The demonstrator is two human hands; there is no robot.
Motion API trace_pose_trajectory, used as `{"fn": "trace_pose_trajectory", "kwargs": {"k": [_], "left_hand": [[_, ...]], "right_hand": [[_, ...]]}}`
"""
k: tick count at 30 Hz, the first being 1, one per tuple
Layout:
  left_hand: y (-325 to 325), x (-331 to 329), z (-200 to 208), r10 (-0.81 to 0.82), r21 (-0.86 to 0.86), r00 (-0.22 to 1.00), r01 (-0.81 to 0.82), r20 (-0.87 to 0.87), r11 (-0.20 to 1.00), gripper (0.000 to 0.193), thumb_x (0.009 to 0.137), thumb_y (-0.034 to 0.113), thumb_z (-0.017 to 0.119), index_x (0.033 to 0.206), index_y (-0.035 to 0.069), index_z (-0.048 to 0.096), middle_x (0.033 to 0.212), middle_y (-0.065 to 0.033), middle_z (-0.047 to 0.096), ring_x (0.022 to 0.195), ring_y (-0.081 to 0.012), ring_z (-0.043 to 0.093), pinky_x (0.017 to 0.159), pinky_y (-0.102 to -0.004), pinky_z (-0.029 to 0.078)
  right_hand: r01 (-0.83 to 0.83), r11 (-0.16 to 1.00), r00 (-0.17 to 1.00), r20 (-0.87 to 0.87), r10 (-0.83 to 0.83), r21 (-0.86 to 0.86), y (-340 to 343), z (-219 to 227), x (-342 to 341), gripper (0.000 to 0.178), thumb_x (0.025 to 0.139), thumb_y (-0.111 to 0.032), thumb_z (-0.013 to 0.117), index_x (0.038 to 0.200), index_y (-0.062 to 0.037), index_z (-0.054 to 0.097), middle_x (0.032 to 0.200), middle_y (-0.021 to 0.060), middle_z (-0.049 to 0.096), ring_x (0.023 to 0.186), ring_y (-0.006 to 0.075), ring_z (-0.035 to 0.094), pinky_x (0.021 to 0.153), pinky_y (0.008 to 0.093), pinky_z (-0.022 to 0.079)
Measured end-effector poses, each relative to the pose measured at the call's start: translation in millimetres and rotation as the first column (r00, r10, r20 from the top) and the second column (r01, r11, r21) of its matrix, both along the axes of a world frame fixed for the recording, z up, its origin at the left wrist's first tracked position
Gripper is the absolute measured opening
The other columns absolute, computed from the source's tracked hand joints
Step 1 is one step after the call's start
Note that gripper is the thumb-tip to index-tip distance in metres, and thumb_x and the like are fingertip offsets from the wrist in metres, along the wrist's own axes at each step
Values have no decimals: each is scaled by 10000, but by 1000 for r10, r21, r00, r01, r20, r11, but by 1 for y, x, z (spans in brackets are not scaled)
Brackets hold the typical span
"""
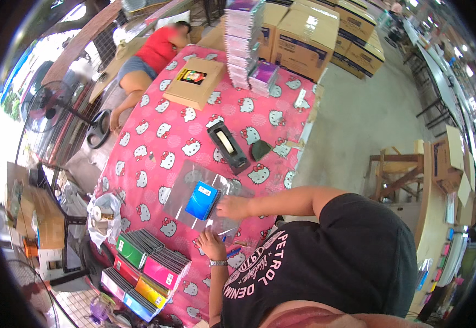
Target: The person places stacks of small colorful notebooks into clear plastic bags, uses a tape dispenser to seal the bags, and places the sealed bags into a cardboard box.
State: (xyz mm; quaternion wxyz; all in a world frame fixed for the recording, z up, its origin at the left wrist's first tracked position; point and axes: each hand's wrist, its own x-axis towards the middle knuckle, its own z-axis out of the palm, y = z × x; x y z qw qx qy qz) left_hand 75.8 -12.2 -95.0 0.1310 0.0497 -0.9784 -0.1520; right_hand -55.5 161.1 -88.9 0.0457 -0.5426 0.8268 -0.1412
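The black tape holder (228, 147) sits on the pink surface (156, 147). Below it in this view, a small blue notebook (201, 200) lies on a clear plastic sheet (179, 194). The right hand (235, 208) is below the tape holder too, by the notebook's right edge. Its fingers are curled, but I cannot tell if they pinch the sheet. The left hand (212, 244) is farther below the holder, at the sheet's near edge. Its fingers look a bit spread; I cannot tell if they pinch anything. I think soft, slow touches would work best, so the thin sheet gets no creases and the notebook does not slip.
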Motion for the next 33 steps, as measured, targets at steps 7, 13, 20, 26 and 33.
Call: {"fn": "trace_pose_trajectory", "kwargs": {"k": [7, 13, 20, 26, 33], "left_hand": [[-22, -33, -13, 110, 95, 991, -118, 82, 989, 228, 705, 63, 656, 927, 29, 617, 917, -151, 598, 877, -326, 562, 732, -447, 430], [-54, -44, -12, 57, 523, 998, -32, -32, 852, 163, 794, -7, 608, 955, -22, 584, 842, -137, 564, 750, -269, 554, 669, -384, 457], [-49, -40, -24, 55, 709, 982, -169, 181, 685, 219, 913, 186, 582, 996, -12, 541, 794, -51, 556, 648, -136, 499, 591, -270, 426], [-82, -19, -60, 482, 917, 864, -301, 147, 261, 339, 940, 192, 461, 1187, -28, 533, 1079, -158, 571, 894, -246, 534, 790, -384, 429], [36, -47, 4, -286, 71, 934, 277, 216, 958, 690, 820, 270, 570, 1407, 28, 300, 1493, -162, 228, 1397, -327, 165, 1126, -498, 121]], "right_hand": [[-51, 997, 996, -79, 47, -49, -45, 28, -49, 217, 773, -284, 618, 953, -165, 642, 977, 43, 603, 963, 249, 580, 833, 457, 414], [-64, 955, 998, 37, 56, 290, -67, 31, -76, 236, 741, -277, 632, 922, -142, 699, 977, 62, 665, 961, 239, 615, 843, 480, 411], [-21, 932, 978, 203, -56, 361, -85, 9, -98, 196, 715, -177, 598, 851, -91, 710, 921, 122, 686, 852, 310, 652, 731, 442, 509], [-99, 941, 955, 297, -3, 325, -93, 10, -115, 240, 756, -154, 543, 901, -31, 690, 971, 178, 664, 899, 340, 637, 743, 454, 525], [-315, 862, 936, 278, 214, 396, -98, 10, -127, 229, 704, -190, 615, 834, -23, 702, 875, 165, 680, 827, 320, 647, 728, 438, 509]]}}
